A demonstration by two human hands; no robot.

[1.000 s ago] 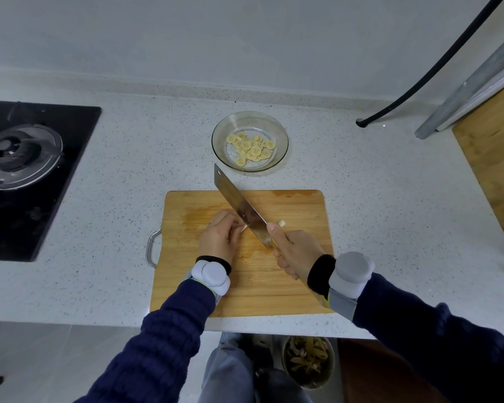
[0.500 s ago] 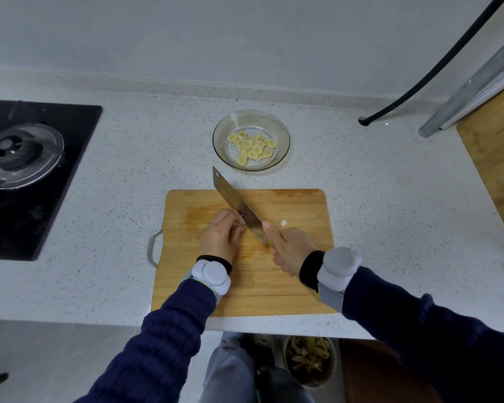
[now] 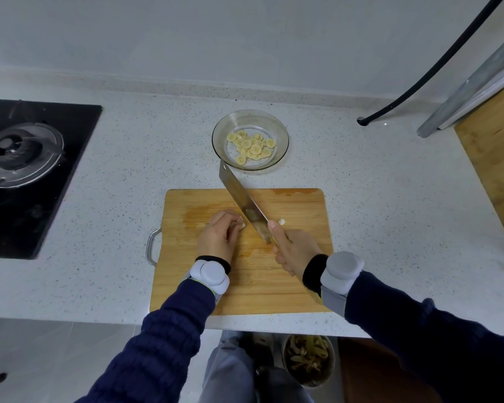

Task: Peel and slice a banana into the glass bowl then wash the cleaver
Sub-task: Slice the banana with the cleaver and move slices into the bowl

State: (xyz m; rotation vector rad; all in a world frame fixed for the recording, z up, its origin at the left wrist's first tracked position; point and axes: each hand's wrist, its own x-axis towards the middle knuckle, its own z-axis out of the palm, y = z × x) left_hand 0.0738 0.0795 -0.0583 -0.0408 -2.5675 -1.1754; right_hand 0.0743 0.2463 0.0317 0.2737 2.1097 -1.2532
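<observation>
On the wooden cutting board [image 3: 297, 274], my left hand [image 3: 219, 235] curls over a small remaining piece of banana [image 3: 241, 226], holding it down. My right hand [image 3: 293, 250] grips the handle of the steel cleaver [image 3: 242, 200], forefinger along the blade's back. The blade stands just right of the banana piece, its tip reaching past the board's far edge toward the glass bowl [image 3: 280, 132]. Several banana slices [image 3: 252, 146] lie in the bowl. A small banana bit [image 3: 281, 221] lies on the board right of the blade.
A black gas hob [image 3: 26, 175] sits at the left of the speckled counter [image 3: 376, 199]. Another wooden board [image 3: 495, 158] leans at the right, with a black hose [image 3: 419, 82] behind. Below the counter edge a bin [image 3: 307, 359] holds peels.
The cleaver has lifted and shifted slightly away from me, its tip now nearer the bowl. My left hand stays on the banana piece.
</observation>
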